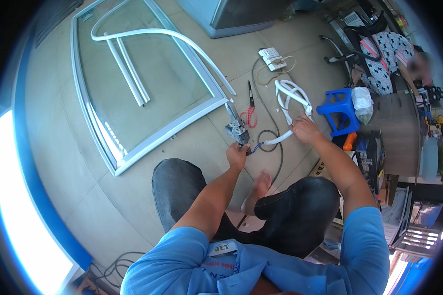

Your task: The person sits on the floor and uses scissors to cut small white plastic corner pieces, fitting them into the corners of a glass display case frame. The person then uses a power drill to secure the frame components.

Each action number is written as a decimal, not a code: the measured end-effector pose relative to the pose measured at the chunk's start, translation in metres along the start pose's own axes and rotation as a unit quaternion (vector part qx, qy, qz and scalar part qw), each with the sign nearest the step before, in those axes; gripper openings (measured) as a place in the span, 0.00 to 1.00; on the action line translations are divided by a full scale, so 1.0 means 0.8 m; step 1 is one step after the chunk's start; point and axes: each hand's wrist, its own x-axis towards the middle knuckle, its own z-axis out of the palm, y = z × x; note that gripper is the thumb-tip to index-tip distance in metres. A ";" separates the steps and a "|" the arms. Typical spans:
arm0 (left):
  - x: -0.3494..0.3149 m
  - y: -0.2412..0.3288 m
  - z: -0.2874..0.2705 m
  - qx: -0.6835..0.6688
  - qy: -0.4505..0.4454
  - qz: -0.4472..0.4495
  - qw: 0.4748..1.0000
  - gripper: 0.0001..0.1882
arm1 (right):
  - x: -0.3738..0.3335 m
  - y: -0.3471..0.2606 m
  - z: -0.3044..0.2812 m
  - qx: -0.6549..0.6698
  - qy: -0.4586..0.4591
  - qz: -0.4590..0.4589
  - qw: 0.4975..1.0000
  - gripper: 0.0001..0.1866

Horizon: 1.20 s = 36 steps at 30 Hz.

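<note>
My left hand (237, 155) is closed around the lower end of a grey metal mechanism (237, 129) with a long narrow arm. Blue wires (259, 145) run from that end into a white flexible tube (279, 137). My right hand (305, 129) grips this tube, its fingers closed at the loosely coiled part (294, 93). Just beyond the mechanism lie scissors (251, 112) with red handles and dark blades, points facing away. The narrow arm's far end comes close to the corner of a framed glass panel (147, 73) lying flat on the floor.
White strips (128, 73) and a long curved one (187, 38) rest on the panel. A white power strip (272, 58) trails a grey cord (280, 164) past my bare foot. A blue stool (338, 112) and a plastic bag (363, 104) stand right. Another person (386, 61) sits far right.
</note>
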 end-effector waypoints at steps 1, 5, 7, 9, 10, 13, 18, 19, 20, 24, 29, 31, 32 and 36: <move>-0.001 0.000 0.001 0.021 -0.006 -0.005 1.000 0.20 | -0.003 -0.001 0.000 0.002 0.012 -0.002 1.000 0.10; 0.009 -0.002 0.018 -0.020 0.006 -0.001 1.000 0.18 | -0.011 0.010 0.000 -0.016 -0.012 0.000 1.000 0.11; 0.021 -0.003 0.031 -0.050 0.043 -0.005 0.998 0.17 | -0.010 0.021 0.000 0.003 -0.007 -0.002 1.000 0.11; 0.031 -0.004 0.045 -0.101 0.072 -0.025 0.992 0.17 | -0.004 0.032 0.001 -0.007 -0.010 -0.007 1.000 0.10; 0.036 -0.003 0.051 -0.090 0.075 -0.032 0.993 0.16 | 0.001 0.036 0.002 -0.001 -0.025 -0.003 1.000 0.10; 0.043 0.002 0.071 -0.137 0.087 -0.057 0.985 0.15 | 0.015 0.049 0.010 -0.012 -0.032 0.015 0.999 0.12; 0.035 0.017 0.102 -0.132 0.103 -0.119 0.979 0.14 | 0.025 0.063 0.034 -0.037 -0.052 0.035 0.997 0.11; 0.033 0.019 0.107 -0.151 0.102 -0.135 0.974 0.14 | 0.025 0.064 0.039 -0.029 -0.061 0.040 0.997 0.11; 0.030 0.022 0.109 -0.159 0.092 -0.164 0.969 0.13 | 0.024 0.065 0.044 -0.020 -0.070 0.045 0.996 0.10; 0.029 0.030 0.105 -0.234 0.136 -0.141 0.952 0.13 | 0.021 0.065 0.048 0.018 -0.051 0.048 0.997 0.11; 0.042 0.030 0.081 -0.357 0.066 -0.166 0.917 0.14 | 0.036 0.057 0.020 0.042 -0.072 0.078 0.993 0.11; 0.048 0.028 0.076 -0.302 0.048 -0.171 0.936 0.15 | 0.043 0.054 0.006 0.046 -0.093 0.086 0.991 0.11; 0.049 0.027 0.075 -0.276 0.045 -0.171 0.945 0.16 | 0.045 0.055 0.000 0.044 -0.108 0.083 0.990 0.12; 0.049 0.031 0.072 -0.340 0.027 -0.196 0.919 0.18 | 0.047 0.061 -0.007 0.021 -0.135 0.067 0.988 0.12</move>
